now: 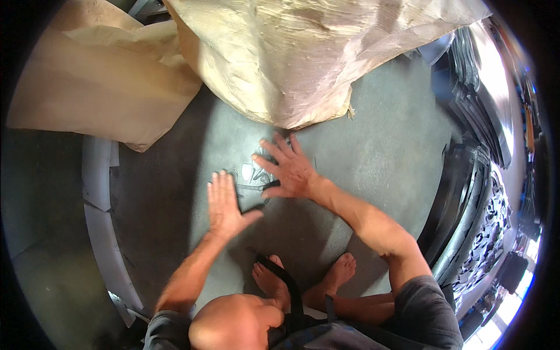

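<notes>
My left hand (224,205) is held open over the grey floor, fingers together and thumb out to the side. It holds nothing. To its right, my right hand (293,172) spreads its fingers just short of the large brown paper sack's lower edge. A thin tool with a dark handle (270,185) lies between the two hands, partly hidden by the right one; its exact kind is unclear. Around it are several small scraps, among them a pale shield-shaped piece (247,172). Whether either palm touches the floor cannot be told.
The crumpled paper sack (303,52) stands ahead, with another brown paper sheet (99,81) at left. Stacked dark curved sheets (452,198) line the right side. A row of pale blocks (105,227) edges the left. My bare feet (338,274) are on the floor nearby.
</notes>
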The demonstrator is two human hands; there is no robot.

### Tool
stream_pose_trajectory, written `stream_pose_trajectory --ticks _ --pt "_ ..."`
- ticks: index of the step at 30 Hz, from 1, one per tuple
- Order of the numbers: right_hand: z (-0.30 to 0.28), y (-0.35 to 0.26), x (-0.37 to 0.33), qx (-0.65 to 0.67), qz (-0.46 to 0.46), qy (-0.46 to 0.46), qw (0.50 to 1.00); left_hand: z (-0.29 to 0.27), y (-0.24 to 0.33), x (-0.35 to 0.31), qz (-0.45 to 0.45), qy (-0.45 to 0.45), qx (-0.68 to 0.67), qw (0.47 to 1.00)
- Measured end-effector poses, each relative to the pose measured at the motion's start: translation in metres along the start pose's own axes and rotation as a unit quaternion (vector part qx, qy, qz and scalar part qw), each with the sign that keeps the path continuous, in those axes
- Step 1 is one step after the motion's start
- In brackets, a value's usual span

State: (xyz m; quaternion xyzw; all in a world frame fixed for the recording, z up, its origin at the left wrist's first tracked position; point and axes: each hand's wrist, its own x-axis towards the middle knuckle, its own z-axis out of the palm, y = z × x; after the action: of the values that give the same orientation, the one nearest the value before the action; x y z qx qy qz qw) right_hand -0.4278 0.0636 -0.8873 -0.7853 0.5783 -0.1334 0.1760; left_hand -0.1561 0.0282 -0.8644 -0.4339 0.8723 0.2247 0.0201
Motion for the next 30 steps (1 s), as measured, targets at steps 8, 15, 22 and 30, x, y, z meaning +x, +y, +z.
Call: stream_pose_trajectory --ticks 8,15,22,30 --pt "-0.003 0.010 0.011 -0.003 -0.078 -0.060 0.995 0.042 0.030 0.033 0.056 0.081 -0.021 0.995" --pt "0.048 0.002 0.010 -0.049 0.081 0.015 0.995 0.050 -0.001 0.084 0.111 0.086 -0.012 0.990" --pt "-0.087 -0.064 -0.007 0.216 0.194 0.059 0.955 -0.071 0.103 0.049 -0.028 0.110 -0.272 0.956" --pt "-0.498 -0.106 0.032 -0.252 -0.217 0.509 0.794 -0.440 0.229 0.127 0.439 0.580 0.049 0.684"
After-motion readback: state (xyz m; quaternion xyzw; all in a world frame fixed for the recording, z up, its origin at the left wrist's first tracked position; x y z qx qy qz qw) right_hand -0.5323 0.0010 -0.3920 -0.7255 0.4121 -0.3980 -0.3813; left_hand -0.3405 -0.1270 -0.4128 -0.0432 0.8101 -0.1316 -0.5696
